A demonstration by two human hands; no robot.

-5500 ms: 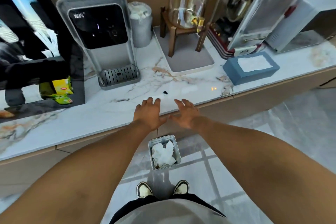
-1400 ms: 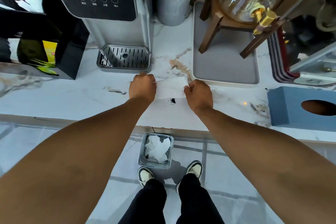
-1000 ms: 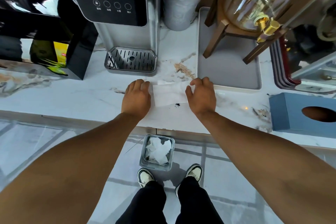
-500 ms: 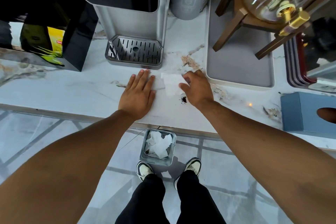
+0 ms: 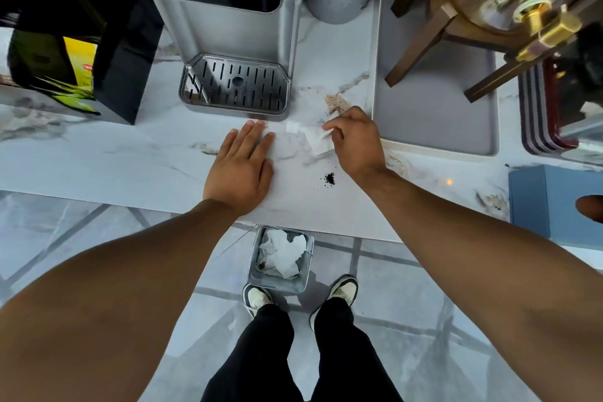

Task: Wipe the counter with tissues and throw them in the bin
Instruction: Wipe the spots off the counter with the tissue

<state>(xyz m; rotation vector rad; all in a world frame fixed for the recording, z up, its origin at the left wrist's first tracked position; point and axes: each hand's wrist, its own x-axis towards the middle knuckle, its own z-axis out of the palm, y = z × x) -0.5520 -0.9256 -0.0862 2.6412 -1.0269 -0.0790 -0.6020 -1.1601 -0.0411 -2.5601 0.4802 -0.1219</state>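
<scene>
A folded white tissue point(image 5: 311, 138) lies on the marble counter point(image 5: 130, 160), and my right hand point(image 5: 357, 142) pinches its right edge. My left hand point(image 5: 243, 166) rests flat on the counter to the tissue's left, fingers spread, holding nothing. A small pile of dark crumbs point(image 5: 329, 178) sits on the counter just below the tissue, near my right wrist. On the floor under the counter edge stands a small metal bin point(image 5: 303, 285) with crumpled white tissues inside, just in front of my shoes.
A water dispenser with a drip tray point(image 5: 235, 85) stands behind my left hand. A grey tray point(image 5: 434, 114) bearing a wooden stand with a glass jar is behind my right hand. A blue tissue box point(image 5: 554, 202) sits at the right. Black box point(image 5: 127, 52) at left.
Both hands had spread the tissue flat; since then my left hand let go and lies flat, while my right hand folded the tissue smaller and drew it rightward. The crumbs stay put.
</scene>
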